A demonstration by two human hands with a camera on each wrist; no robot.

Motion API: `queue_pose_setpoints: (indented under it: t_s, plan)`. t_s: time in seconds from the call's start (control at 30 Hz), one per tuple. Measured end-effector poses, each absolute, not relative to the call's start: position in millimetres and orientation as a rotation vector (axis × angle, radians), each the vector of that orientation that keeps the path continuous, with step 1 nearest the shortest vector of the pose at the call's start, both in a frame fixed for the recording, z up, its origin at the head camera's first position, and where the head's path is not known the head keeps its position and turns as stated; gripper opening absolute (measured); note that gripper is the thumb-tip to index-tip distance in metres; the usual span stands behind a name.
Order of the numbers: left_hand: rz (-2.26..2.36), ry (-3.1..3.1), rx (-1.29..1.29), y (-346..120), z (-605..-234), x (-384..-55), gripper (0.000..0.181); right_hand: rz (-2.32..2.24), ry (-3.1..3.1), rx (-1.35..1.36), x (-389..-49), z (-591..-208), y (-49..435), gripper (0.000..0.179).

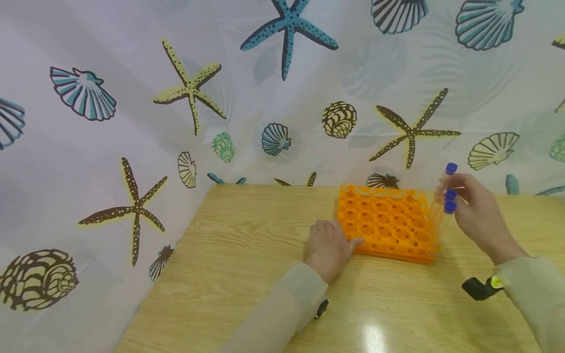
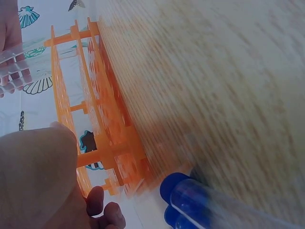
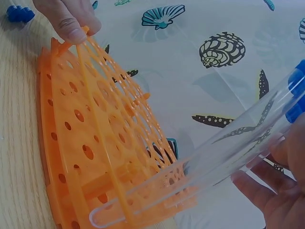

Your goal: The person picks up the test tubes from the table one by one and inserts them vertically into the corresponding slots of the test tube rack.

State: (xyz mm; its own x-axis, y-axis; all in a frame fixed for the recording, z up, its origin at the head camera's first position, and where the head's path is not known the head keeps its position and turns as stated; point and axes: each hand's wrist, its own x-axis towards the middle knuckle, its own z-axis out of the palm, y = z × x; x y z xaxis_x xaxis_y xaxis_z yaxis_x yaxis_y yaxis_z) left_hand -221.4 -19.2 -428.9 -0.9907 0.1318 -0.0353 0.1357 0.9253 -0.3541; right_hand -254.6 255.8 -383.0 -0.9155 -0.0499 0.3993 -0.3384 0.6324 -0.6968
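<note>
Three tubes [image 3: 228,148] tilted in the right hand's [image 1: 478,215] grasp at the rack's [image 1: 384,220] 3 o'clock end; that rack sat toward 4 o'clock on the worktop [image 1: 247,235], its 8 o'clock corner gripped by the left hand [image 1: 328,245]. Loading seemed underway, seating unclear; the next move likely called for aligning tubes with holes.

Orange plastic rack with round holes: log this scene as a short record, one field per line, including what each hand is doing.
Container: orange plastic tube rack with round holes
Surface: wood-grain table
Left hand: grips the rack's near left corner
Right hand: holds clear tubes with blue caps at the rack's right end
Caps visible, head view: three
Other blue caps: near the left hand, wrist views
</note>
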Motion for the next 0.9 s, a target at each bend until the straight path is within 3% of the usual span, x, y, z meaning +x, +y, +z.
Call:
queue_pose_setpoints:
  t_s: [0.37, 0.57, 0.9]
  plan:
    - [-0.587, 3.096, 0.196, -18.3, -428.7, -220.3, 0.073, 1.254, -2.553, 0.308, -258.0, -391.3, 259.0, 0.031]
    - [-0.603, 3.083, 0.197, -18.1, -429.4, -220.6, 0.073, 1.273, -2.569, 0.315, -259.2, -400.5, 261.6, 0.023]
    - [-0.584, 3.079, 0.185, -17.8, -430.9, -221.6, 0.073, 1.245, -2.617, 0.297, -258.8, -408.4, 260.9, 0.025]
